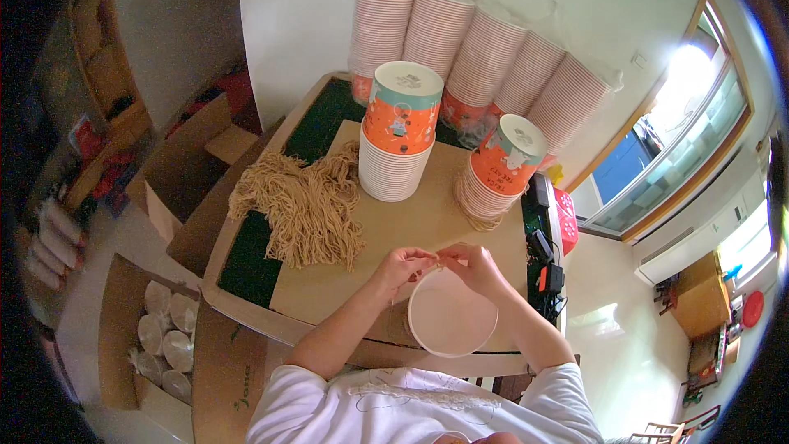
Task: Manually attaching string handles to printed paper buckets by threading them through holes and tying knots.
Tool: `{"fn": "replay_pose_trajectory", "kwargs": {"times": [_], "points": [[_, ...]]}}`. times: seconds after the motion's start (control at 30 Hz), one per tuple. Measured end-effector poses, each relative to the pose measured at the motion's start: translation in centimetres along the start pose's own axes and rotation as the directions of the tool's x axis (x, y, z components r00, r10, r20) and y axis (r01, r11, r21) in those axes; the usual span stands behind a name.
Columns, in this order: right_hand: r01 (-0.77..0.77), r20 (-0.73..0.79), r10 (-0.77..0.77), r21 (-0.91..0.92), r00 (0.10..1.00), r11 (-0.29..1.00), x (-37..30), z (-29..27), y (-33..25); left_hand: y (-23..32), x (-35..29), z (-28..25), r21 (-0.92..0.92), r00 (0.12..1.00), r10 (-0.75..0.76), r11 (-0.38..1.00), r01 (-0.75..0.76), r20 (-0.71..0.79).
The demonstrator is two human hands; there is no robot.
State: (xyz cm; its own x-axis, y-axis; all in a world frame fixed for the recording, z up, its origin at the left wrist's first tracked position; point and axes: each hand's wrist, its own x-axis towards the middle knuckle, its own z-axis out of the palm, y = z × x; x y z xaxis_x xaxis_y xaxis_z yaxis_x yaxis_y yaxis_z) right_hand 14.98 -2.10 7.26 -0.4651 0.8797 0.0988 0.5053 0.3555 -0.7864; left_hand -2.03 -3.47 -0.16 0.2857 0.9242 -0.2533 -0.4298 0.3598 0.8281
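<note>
A white paper bucket [453, 312] sits at the near edge of the table, its open mouth toward me. At its far rim my left hand [407, 265] and my right hand [471, 266] meet, fingertips pinched together. A small bit of something pale tan shows between the fingers, too small to name. Beyond my left hand lies a loose heap of tan strings [300, 205]. Past my hands stands an upside-down stack of orange and teal paper buckets [399, 136]. To its right leans a shorter stack [500, 166], with tan string around its lower part.
Tall plastic-wrapped bucket stacks [485, 53] line the wall behind the table. Black adapters and cables [546, 267] lie along the table's right edge, near a red object [565, 220]. On the floor at left, a cardboard box [119, 345] holds several wrapped round items; another open box [185, 173] stands behind.
</note>
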Motion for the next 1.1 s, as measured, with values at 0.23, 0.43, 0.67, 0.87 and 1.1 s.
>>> {"fn": "replay_pose_trajectory", "kwargs": {"times": [0.23, 0.43, 0.67, 0.87, 1.1], "points": [[-0.051, 0.027, 0.054, -0.093, 0.998, 0.994, 1.0, 0.4, 0.8, 0.9, -0.7, 0.2, 0.182, 0.993, 0.09, 0.98, -0.076, -0.07], [-0.06, -0.007, 0.06, -0.059, 0.998, 0.996, 1.0, 0.8, 1.3, 1.0, -0.8, 0.0, 0.135, 0.991, 0.123, 0.984, -0.115, -0.059], [-0.079, -0.014, 0.079, -0.056, 0.997, 0.995, 1.1, 0.8, 1.4, 1.2, -0.8, 0.4, 0.349, 0.963, 0.267, 0.905, -0.242, -0.023], [-0.128, 0.029, 0.129, -0.042, 0.991, 0.991, 1.1, 0.8, 0.9, 0.9, -0.8, -0.1, 0.304, 0.969, 0.229, 0.933, -0.191, -0.093], [-0.226, 0.28, 0.233, -0.06, 0.931, 0.972, 2.3, 0.5, 2.5, 0.5, -0.4, -0.4, 0.307, 0.97, 0.233, 0.931, -0.2, -0.074]]}}
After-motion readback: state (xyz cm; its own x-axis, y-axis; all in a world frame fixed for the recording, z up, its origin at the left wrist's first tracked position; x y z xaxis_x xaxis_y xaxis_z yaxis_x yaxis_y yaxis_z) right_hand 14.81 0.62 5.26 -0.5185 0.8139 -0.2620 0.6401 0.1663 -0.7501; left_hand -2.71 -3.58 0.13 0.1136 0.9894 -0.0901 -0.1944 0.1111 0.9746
